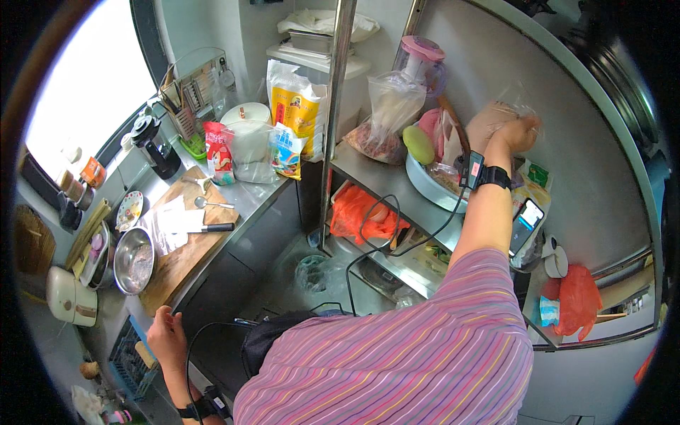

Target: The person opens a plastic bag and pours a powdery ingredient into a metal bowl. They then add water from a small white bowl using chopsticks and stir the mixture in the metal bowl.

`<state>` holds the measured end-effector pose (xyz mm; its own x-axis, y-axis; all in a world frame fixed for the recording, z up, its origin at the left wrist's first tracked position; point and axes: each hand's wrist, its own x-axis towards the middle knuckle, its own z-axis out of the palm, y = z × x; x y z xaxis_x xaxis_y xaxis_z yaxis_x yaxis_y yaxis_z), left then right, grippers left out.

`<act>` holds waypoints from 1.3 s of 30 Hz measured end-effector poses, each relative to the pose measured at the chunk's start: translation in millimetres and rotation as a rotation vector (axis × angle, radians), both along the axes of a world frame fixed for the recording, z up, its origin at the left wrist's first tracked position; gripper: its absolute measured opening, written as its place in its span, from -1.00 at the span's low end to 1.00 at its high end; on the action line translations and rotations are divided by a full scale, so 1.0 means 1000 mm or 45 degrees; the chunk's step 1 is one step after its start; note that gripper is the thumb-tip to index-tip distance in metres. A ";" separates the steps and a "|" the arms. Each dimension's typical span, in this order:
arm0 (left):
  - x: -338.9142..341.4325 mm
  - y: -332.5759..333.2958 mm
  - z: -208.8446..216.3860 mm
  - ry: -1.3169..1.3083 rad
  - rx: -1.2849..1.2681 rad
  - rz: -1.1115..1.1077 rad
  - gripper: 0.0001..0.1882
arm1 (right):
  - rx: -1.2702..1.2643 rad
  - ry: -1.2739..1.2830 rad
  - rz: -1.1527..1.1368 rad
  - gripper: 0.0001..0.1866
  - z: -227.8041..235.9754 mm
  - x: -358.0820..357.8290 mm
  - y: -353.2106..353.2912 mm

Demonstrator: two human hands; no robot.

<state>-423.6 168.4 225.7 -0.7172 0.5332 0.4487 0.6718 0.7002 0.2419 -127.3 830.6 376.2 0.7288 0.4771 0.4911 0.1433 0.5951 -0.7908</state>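
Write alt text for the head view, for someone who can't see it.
The person's right hand is at a clear plastic bag, right of a heaped pale blue basin on a metal shelf. The left hand is by a counter, where a black-handled knife lies on a wooden board near a steel bowl.

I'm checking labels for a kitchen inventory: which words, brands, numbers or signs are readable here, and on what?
I won't copy out wording, but print shows here:
Yellow-and-white bag: large characters on its front.
Blue-and-white packet: front print, mostly too small.
Red-and-white packet: too small and blurred to read.
Phone: lit screen, too small to read.
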 end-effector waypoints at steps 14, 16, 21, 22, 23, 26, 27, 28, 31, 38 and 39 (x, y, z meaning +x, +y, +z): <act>0.016 -0.007 -0.018 0.008 -0.108 0.015 -0.82 | -0.109 -1.245 -0.153 -0.57 -0.105 -0.064 0.027; 0.024 -0.018 -0.017 -0.089 -0.120 0.117 -0.82 | -0.240 -1.248 -0.019 -0.48 -0.094 -0.064 0.013; 0.062 -0.063 -0.027 -0.194 0.132 0.416 -0.72 | 0.290 -1.031 -0.288 -0.29 -0.075 -0.071 -0.064; 0.073 -0.074 -0.031 -0.212 0.138 0.522 -0.70 | 0.498 -0.991 -0.265 -0.40 -0.071 -0.079 -0.084; 0.082 -0.086 -0.036 -0.239 0.109 0.598 -0.69 | 0.562 -1.062 -0.158 -0.55 -0.072 -0.087 -0.108; 0.117 -0.119 -0.058 -0.199 0.139 0.767 -0.60 | 0.868 -1.215 0.474 -0.78 -0.077 -0.146 -0.183; 0.128 -0.129 -0.069 -0.236 0.119 0.860 -0.59 | 0.909 -1.207 0.704 -0.80 -0.088 -0.172 -0.214; 0.142 -0.140 -0.077 -0.362 0.143 0.923 -0.59 | 0.981 -1.178 0.933 -0.81 -0.101 -0.197 -0.245; 0.179 -0.173 -0.103 -0.335 -0.048 0.987 -0.78 | 0.756 -1.058 1.834 -0.70 -0.146 -0.253 -0.340; 0.353 -0.195 -0.157 0.172 0.232 1.560 -0.87 | 1.204 -1.576 2.436 -0.80 -0.179 -0.251 -0.509; 0.384 -0.196 -0.160 0.085 0.282 1.651 -0.88 | 1.107 -1.676 2.506 -0.81 -0.180 -0.251 -0.527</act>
